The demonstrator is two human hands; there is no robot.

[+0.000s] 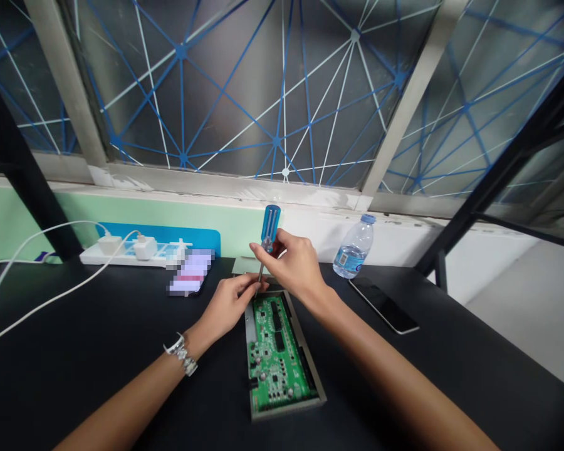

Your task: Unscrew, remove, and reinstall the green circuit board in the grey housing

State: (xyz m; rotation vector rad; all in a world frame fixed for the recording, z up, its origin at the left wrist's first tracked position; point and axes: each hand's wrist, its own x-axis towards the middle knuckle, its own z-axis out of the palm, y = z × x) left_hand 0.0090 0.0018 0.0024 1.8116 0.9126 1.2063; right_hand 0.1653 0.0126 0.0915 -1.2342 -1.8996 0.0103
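Circuit board (286, 369) sits flat on the counter (75, 357), right hand (295, 264) grip closed round the screwdriver (271, 224), left hand (226, 305) by its tip, probably for steadiness, can't tell if it's pinching.

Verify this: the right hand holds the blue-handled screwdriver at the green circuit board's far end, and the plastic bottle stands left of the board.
The side is wrong: in the head view, the plastic bottle stands right of the green circuit board. The right hand does hold the blue-handled screwdriver at the board's far end.
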